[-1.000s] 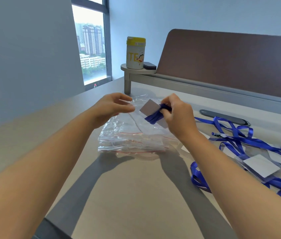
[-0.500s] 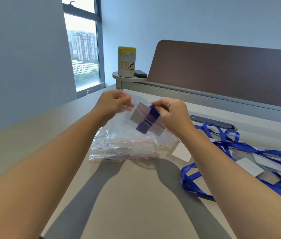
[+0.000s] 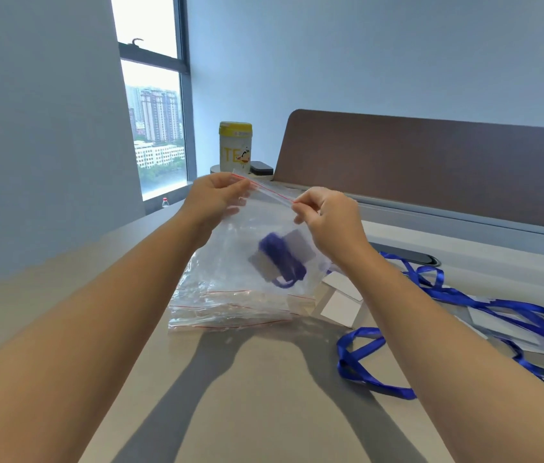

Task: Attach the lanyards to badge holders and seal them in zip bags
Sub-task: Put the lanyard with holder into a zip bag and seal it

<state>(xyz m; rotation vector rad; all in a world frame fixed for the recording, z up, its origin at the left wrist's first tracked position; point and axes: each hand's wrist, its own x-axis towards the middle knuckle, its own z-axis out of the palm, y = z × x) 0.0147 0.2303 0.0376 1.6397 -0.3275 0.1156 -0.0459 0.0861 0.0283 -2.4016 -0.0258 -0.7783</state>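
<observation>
clear zip bag [image 3: 230,259] hangs under my pinches | left hand [image 3: 212,197], right hand [image 3: 325,213] pinch its red strip [image 3: 272,192] | badge holder [image 3: 280,259] inside | press strip flat, end to end

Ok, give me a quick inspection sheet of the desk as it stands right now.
Surface: beige desk, brown divider panel behind.
Job's things: zip bag held up, badge holder with wound blue lanyard inside; spare bags stacked beneath; loose lanyards and cards at right.
Clutter: yellow-lidded canister, small dark object beside it.
Hands: left hand and right hand pinch the bag's red-lined top.
Cables: nothing seen.
Surroundings: window, bottle on the sill.
</observation>
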